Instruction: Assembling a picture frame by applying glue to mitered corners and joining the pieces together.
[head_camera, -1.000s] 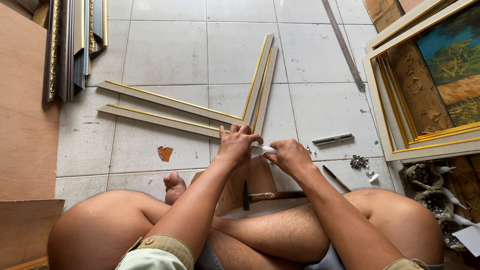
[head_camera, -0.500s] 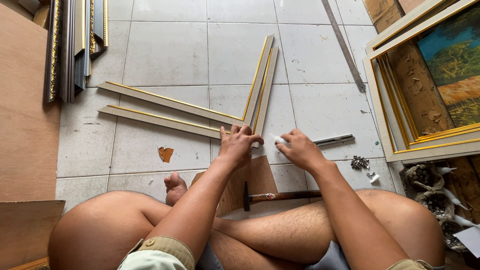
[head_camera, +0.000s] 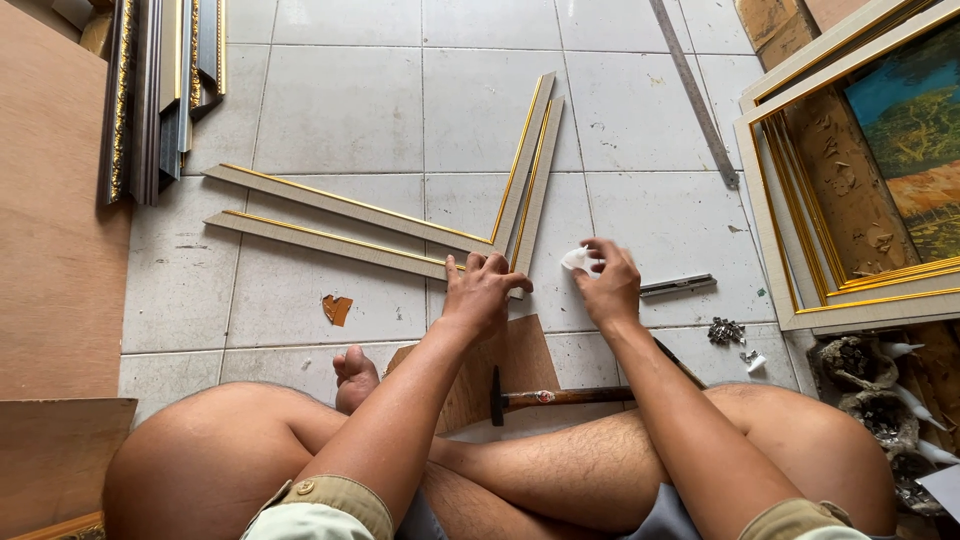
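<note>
I sit cross-legged on a tiled floor. My left hand (head_camera: 483, 293) presses down where several long frame mouldings (head_camera: 340, 210), beige with a gold inner edge, meet in a V-shaped corner. Two lie toward the left; two more mouldings (head_camera: 530, 165) run up and away. My right hand (head_camera: 608, 283) is just right of that corner and pinches a small white wad (head_camera: 578, 259) between its fingers. A hammer (head_camera: 560, 396) with a wooden handle lies across a brown board (head_camera: 515, 365) in front of my legs.
A metal ruler (head_camera: 693, 88) lies at the back right, a small metal bar (head_camera: 678, 286) beside my right hand, and a heap of small metal fasteners (head_camera: 725, 330). Framed pictures (head_camera: 850, 190) lean at right. Plywood (head_camera: 55, 220) and dark ornate mouldings (head_camera: 160, 80) fill the left.
My right hand has drawn away to the right from the moulding corner, carrying the white wad. My left hand has stayed on the corner.
</note>
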